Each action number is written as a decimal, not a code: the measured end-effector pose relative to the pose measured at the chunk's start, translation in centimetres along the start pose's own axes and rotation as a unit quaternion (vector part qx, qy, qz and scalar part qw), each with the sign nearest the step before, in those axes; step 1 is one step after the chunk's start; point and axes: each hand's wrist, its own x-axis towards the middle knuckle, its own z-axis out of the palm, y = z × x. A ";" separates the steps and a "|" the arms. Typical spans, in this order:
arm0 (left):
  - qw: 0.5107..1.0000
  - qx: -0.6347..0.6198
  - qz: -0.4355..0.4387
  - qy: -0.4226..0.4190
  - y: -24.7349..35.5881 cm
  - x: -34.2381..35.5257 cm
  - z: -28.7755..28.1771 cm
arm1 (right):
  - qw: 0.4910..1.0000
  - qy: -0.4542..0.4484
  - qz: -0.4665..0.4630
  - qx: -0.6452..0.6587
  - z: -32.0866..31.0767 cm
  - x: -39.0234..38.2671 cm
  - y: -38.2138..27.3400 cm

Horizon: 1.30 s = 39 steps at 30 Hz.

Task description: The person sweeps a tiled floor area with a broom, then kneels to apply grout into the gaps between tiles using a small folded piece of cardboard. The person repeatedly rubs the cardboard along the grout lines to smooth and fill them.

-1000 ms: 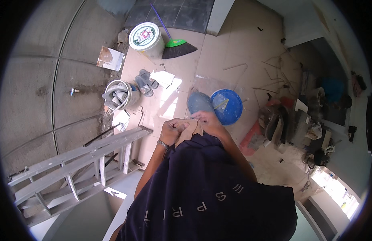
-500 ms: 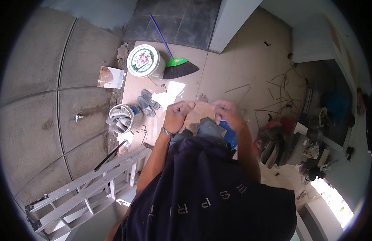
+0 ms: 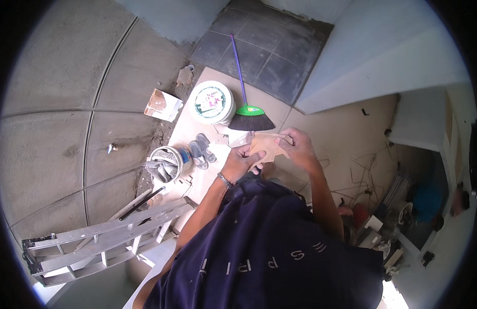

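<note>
A tan paper sheet (image 3: 265, 147) is held in front of my body, bent along its upper edge. My left hand (image 3: 239, 162), with a bracelet at the wrist, grips its left side, the thumb lying across the face. At the upper right my right hand (image 3: 300, 147) pinches the sheet between thumb and fingers. The sheet looks stiff and plain; I cannot tell exactly what kind of paper it is. Beyond the hands stands a black-bristled broom (image 3: 252, 121) with a green head and purple handle.
Left of the broom is a lidded white bucket (image 3: 212, 103). Nearer are grey slippers (image 3: 199, 152) and an open bucket (image 3: 180, 164) filled with grey things. An aluminium ladder (image 3: 102, 247) lies at lower left. A torn carton (image 3: 162, 105) sits beyond. Bent metal rods (image 3: 364, 172) and clutter lie right.
The view has turned, so the floor things sit lower and to the right. Both hands have shifted on the paper sheet, which now appears tilted and bent rather than stretched flat.
</note>
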 end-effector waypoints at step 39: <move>0.937 0.336 0.067 -0.067 46.6 56.0 -5.1 | 0.990 0.020 -0.046 0.135 -26.3 60.9 -12.9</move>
